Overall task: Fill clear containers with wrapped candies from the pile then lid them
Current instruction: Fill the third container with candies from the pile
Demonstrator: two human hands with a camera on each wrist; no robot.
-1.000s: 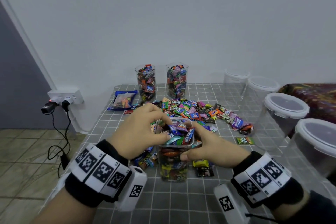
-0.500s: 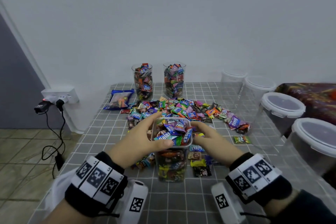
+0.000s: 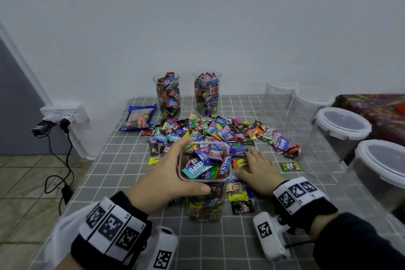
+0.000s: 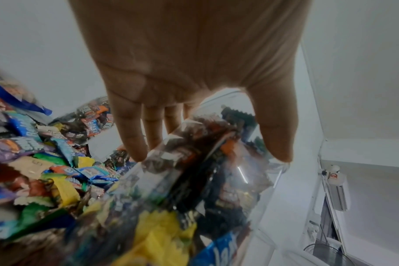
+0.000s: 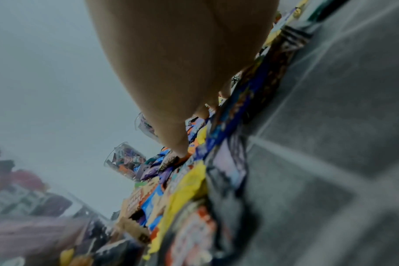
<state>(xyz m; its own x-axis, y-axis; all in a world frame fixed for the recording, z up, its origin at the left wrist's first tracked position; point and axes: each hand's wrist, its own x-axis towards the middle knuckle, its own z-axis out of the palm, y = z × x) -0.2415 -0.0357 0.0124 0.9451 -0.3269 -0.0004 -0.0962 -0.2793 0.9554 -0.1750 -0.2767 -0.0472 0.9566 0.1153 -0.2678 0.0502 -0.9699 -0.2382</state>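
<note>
gripping the near container (image 3: 205, 182) around its upper wall, the left hand (image 3: 166, 180) has its thumb on the side facing the person and its fingers wrapped round the far side; in the left wrist view the fingers (image 4: 130, 133) and thumb straddle the clear wall (image 4: 194, 180). this container stands upright on the table (image 3: 122, 173), without a lid, heaped to the rim with wrapped candies. just right of the container, the right hand (image 3: 256, 171) lies palm down with fingers spread flat on loose candies, holding nothing that can be seen. beyond the container spreads the candy pile (image 3: 219, 131), and further back two filled containers (image 3: 167, 94) stand unlidded near the wall. left of the pile lies a blue candy bag (image 3: 139, 119). well to the right of the near container, four lidded containers (image 3: 341, 129) line the table's edge. a single green candy (image 3: 291, 166) lies apart, right of the right hand.
</note>
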